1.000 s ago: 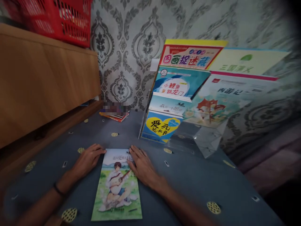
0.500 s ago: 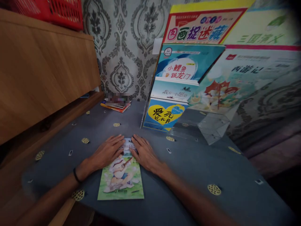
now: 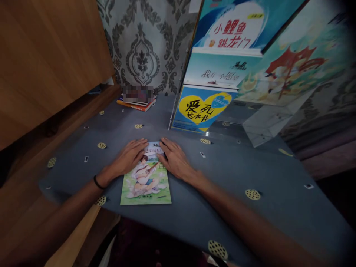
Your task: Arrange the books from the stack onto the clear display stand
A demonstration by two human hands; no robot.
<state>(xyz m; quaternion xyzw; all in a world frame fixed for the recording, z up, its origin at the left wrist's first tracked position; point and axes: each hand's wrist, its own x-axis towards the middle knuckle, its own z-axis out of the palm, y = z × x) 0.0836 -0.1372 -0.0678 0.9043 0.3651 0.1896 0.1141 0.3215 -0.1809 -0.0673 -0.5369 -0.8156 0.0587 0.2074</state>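
Note:
A closed book [image 3: 147, 185] lies flat near the table's front edge, its green cover showing a seated figure playing a guitar. Across its upper left side rests my left hand [image 3: 130, 156], open, fingers stretched out and lying flat. My right hand [image 3: 176, 160] lies open over the upper right side, thumb towards the middle of the cover. Both hands hide parts of the cover's upper edges, and neither grips it. A dark band [image 3: 98, 182] circles my left wrist.
Several books, among them a blue one with a yellow heart [image 3: 204, 109], stand in a clear display rack [image 3: 267, 124] at the back right. A small pile of books [image 3: 136, 105] lies by the wall. A wooden cabinet [image 3: 52, 63] borders the grey patterned table [image 3: 178, 231] on the left.
The head view has tilted down, so everything sits higher and the rack's top books have left the picture. Both hands stay flat on the book, which has not visibly moved on the table.

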